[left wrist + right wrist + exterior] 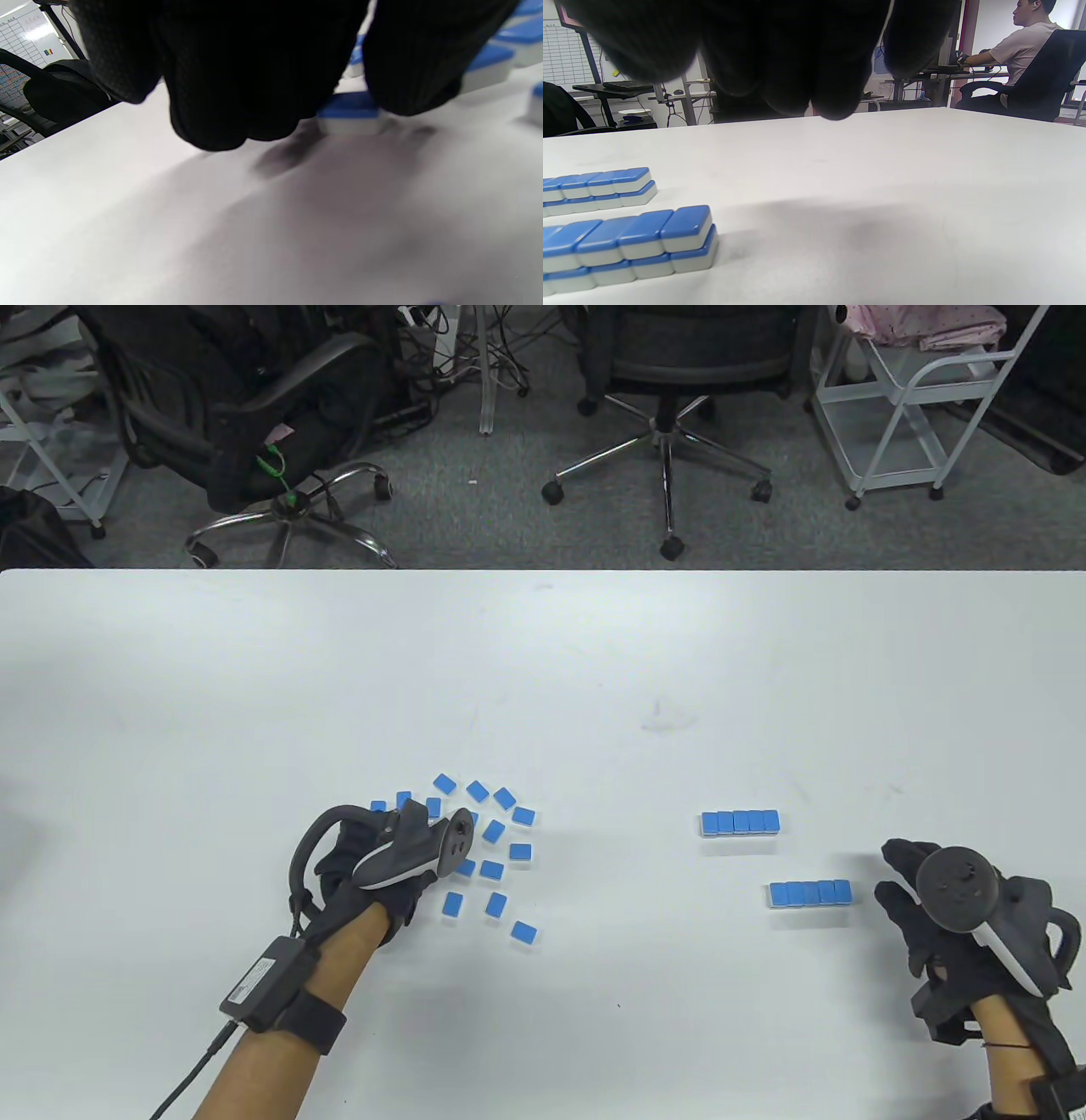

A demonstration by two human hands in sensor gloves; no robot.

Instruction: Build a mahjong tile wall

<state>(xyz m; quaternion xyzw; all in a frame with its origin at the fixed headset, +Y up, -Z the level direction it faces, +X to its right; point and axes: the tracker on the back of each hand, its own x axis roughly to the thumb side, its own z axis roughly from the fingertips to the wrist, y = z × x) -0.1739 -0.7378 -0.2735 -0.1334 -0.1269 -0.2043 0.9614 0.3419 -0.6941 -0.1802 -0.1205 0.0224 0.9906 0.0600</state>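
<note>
Several loose blue-backed mahjong tiles (494,869) lie scattered on the white table (543,670). My left hand (386,857) rests over the left part of the pile; in the left wrist view its fingertips (407,76) touch a single tile (350,114) lying on the table. Two finished two-layer rows stand to the right: a far row (739,822) and a near row (809,892), also in the right wrist view (632,241). My right hand (916,891) hovers just right of the near row, holding nothing.
Office chairs (670,381) and a white cart (916,398) stand on the floor beyond the table's far edge. A seated person (1022,46) shows in the right wrist view's background.
</note>
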